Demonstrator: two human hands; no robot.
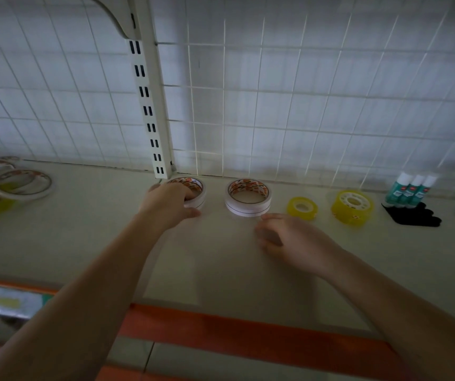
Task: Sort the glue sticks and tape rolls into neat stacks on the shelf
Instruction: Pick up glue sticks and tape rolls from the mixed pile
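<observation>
Progress: partly done, by the look of the shelf (pixel 89 243). Two white tape stacks stand side by side at the back, near the upright (pixel 149 116). The left hand (pixel 170 206) grips the left stack (pixel 194 192), fingers curled over its top rim and thumb at its front. The right stack (pixel 248 199) stands free. The right hand (pixel 289 237) hovers just in front of it, fingers loosely curled and holding nothing.

To the right, apart from each other, lie a small yellow roll (pixel 302 208) and a large yellow roll (pixel 352 206), each single and not stacked. Three glue sticks (pixel 410 189) stand upright, touching, at the far right.

Remaining: a loose heap of rolls (pixel 14 185) at the far left is still unsorted.

Labels: the white rolls show orange print on the inner core; the glue sticks carry teal labels. No writing is legible
</observation>
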